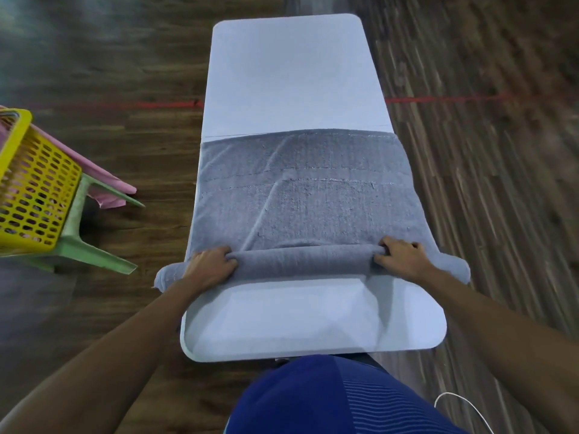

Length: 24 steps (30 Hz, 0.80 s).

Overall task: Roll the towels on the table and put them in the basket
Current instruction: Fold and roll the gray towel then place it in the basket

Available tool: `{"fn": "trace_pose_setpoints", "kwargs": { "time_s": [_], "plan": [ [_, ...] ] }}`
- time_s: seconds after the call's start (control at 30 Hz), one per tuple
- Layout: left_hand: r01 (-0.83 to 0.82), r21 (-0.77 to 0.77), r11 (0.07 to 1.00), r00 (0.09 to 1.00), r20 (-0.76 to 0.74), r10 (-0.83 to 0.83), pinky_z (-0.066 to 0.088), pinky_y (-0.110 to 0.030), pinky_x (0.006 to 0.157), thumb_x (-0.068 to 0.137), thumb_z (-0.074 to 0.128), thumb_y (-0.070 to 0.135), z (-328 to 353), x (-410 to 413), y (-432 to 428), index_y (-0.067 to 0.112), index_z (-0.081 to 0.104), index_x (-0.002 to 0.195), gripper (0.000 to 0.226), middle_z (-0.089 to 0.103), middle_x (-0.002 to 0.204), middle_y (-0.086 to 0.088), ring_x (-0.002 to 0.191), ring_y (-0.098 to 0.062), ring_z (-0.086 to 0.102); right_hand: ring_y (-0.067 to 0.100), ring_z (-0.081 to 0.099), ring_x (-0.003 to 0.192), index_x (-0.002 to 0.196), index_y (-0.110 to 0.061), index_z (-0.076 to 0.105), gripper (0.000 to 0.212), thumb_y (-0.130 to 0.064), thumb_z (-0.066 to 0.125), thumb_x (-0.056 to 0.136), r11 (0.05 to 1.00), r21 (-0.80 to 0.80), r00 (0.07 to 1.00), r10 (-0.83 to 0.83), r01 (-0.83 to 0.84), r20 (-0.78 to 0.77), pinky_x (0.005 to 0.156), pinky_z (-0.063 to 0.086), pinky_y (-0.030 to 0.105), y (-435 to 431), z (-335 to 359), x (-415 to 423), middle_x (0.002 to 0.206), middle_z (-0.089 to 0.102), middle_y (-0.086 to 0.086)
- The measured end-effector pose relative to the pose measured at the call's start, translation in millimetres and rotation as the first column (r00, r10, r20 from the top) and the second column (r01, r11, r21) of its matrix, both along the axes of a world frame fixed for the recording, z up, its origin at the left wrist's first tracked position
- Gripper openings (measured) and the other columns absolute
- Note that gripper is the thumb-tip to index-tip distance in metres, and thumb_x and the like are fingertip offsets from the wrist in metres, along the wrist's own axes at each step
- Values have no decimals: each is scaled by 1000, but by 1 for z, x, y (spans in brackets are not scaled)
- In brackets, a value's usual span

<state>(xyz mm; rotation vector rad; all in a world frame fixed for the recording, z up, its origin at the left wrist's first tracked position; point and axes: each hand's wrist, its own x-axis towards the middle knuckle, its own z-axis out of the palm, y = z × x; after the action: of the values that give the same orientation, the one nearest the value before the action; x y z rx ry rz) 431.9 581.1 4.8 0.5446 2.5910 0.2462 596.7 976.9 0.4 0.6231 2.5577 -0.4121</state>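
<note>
Grey towel [307, 195], rolled only a few turns, gripped at each end by left hand [210, 268] and right hand [403, 257]. Mostly flat on table [294, 73]; yellow basket [37, 183] waiting, well apart.

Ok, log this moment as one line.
step: rolling | grey towel: near edge rolled, rest flat on table | left hand, right hand: grip roll | basket: on stool, left
</note>
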Motion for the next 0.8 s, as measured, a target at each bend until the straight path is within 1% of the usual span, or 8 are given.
{"fn": "trace_pose_setpoints", "kwargs": {
  "time_s": [0.1, 0.2, 0.27, 0.37, 0.5, 0.6, 0.7, 0.8],
  "plan": [
    [-55, 79, 995, 973, -220, 71, 40, -44, 84, 85, 59, 19, -10, 2, -4, 11, 58, 102, 19, 64, 100, -14, 95, -35, 57, 34, 49, 110, 106, -15, 56, 34, -36, 65, 81, 974, 226, 977, 40, 9, -211, 92, 35, 46, -1, -10, 7, 115, 53, 9],
    [74, 170, 983, 929, -370, -5, 45, -46, 84, 85, 49, 23, -16, 15, -2, 7, 62, 104, 28, 63, 101, -13, 94, -35, 57, 36, 57, 97, 101, -13, 61, 28, -29, 49, 81, 968, 249, 911, 139, -41, -389, 80, 40, 45, -12, -11, 14, 103, 60, 10],
    [190, 130, 973, 919, -372, -130, 48, -44, 89, 81, 47, 31, -20, 26, -3, 7, 63, 111, 42, 65, 107, -12, 97, -31, 60, 33, 58, 104, 111, -15, 61, 41, -31, 51, 75, 971, 208, 922, 183, -116, -340, 88, 39, 45, -19, -14, 21, 110, 62, 7],
    [256, -12, 967, 925, -287, -248, 44, -46, 100, 69, 69, 27, -25, 32, -11, 7, 56, 127, 64, 61, 124, -13, 112, -31, 57, 29, 53, 119, 127, -13, 55, 62, -35, 71, 72, 957, 227, 946, 231, -179, -227, 105, 29, 47, -21, -22, 32, 126, 59, 8],
    [215, 24, 976, 936, -291, -199, 49, -43, 90, 65, 73, 7, -21, 22, -12, 8, 64, 112, 47, 68, 107, -12, 97, -34, 63, 30, 60, 107, 116, -18, 62, 36, -18, 50, 82, 964, 240, 926, 193, -117, -324, 99, 32, 40, -10, -16, 26, 111, 67, 4],
    [173, 70, 982, 971, -181, -158, 48, -39, 81, 73, 60, 22, -9, 13, -8, 16, 65, 93, 22, 70, 92, -7, 85, -31, 63, 25, 56, 112, 116, -22, 61, 31, -22, 57, 86, 968, 202, 958, 193, -150, -213, 101, 30, 39, -4, -5, 14, 114, 67, 2],
    [111, 89, 990, 994, 0, -112, 48, -37, 72, 74, 42, 37, -2, 7, -6, 18, 61, 88, 30, 69, 84, -7, 77, -31, 63, 25, 55, 113, 116, -24, 57, 27, -31, 48, 90, 986, 118, 991, 125, -118, -49, 100, 28, 38, 1, -3, 6, 115, 67, 5],
    [118, 86, 989, 978, -185, -100, 45, -42, 83, 76, 46, 32, -6, 6, -9, 16, 59, 103, 34, 68, 93, -8, 85, -32, 61, 31, 55, 106, 108, -20, 58, 29, -34, 50, 84, 984, 180, 978, 45, -7, -206, 93, 31, 42, 1, -5, 10, 108, 63, 8]
  ]
}}
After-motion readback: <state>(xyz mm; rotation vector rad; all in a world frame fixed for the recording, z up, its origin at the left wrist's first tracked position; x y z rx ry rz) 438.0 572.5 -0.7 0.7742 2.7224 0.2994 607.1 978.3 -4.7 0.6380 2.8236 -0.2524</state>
